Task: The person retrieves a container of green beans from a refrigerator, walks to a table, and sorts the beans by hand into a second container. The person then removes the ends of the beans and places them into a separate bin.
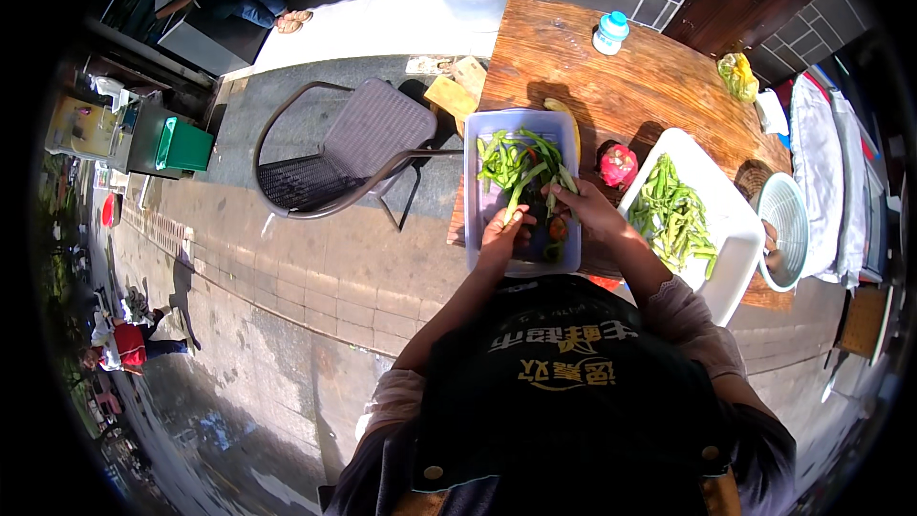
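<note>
A pale lavender plastic bin (519,117) stands at the near left edge of the wooden table, holding green long vegetables (502,162) that look like peppers or bean pods. Over it, my left hand (506,229) is closed on a light green pod (517,197). My right hand (585,207) pinches a darker green pod (564,180) by the bin's right side. Reddish bits lie among dark contents lower in the bin. To the right, a white tray (735,263) holds a heap of similar green pods (674,217). Between bin and tray sits a pink dragon fruit (619,165).
On the wooden table (564,48) are a white jar with a blue lid (610,33) and a yellow plastic bag (737,76). A pale round basket (785,229) is right of the tray. A wicker armchair (368,139) stands left; a person (129,344) is farther off.
</note>
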Demonstrator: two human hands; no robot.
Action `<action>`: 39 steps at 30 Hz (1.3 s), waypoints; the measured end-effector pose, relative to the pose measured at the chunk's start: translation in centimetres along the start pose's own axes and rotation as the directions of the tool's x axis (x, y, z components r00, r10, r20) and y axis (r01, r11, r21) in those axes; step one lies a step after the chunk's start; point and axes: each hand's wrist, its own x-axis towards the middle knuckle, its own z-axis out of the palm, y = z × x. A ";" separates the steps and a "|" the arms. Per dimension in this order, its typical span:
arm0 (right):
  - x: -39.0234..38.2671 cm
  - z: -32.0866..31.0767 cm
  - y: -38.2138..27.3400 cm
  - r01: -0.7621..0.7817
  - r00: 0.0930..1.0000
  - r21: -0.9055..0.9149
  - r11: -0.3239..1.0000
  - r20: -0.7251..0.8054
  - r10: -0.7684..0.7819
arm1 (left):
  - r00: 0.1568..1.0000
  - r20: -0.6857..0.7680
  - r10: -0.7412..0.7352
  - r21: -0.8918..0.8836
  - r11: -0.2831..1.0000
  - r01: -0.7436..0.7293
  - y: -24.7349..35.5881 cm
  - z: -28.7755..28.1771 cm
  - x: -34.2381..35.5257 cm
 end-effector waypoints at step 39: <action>3.4 3.0 2.5 0.345 0.891 -0.899 0.270 0.404 0.205 | 0.826 -0.185 0.533 0.895 0.438 -0.082 -3.3 -7.1 0.3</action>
